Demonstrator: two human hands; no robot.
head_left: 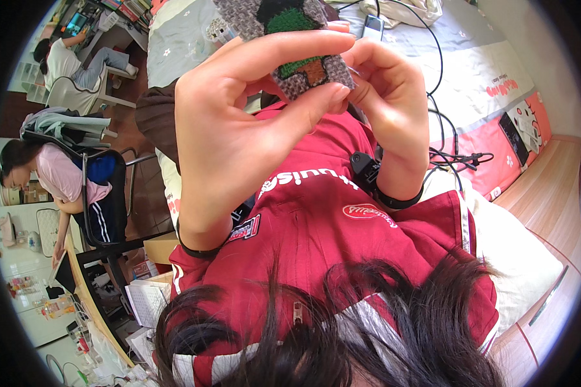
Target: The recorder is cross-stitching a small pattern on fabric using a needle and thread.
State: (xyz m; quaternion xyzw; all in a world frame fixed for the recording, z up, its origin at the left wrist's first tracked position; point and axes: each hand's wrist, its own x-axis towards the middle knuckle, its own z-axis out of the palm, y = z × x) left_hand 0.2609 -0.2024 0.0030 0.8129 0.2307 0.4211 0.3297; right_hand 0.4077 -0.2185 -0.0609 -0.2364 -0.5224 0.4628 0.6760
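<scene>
Up close before me is a grey woven fabric piece (pixel 295 86) with green, brown and black embroidery on it. My left hand (pixel 232 129) grips it, fingers across its face and thumb pressed along the lower edge. Part of the stitched picture lies hidden under those fingers. At the fabric's right edge, my right hand (pixel 394 97) has its thumb and fingers pinched together. Whatever sits in that pinch is too small or too covered to make out. The fabric is held up over my red jacket (pixel 323 226).
Around me is a bed with grey and pink bedding (pixel 471 51). A small dark device (pixel 373 27) and black cables (pixel 455 158) lie on it. One person (pixel 77 64) sits at a desk at far left, another person (pixel 64 174) on a chair nearer. A wooden panel (pixel 536 200) stands right.
</scene>
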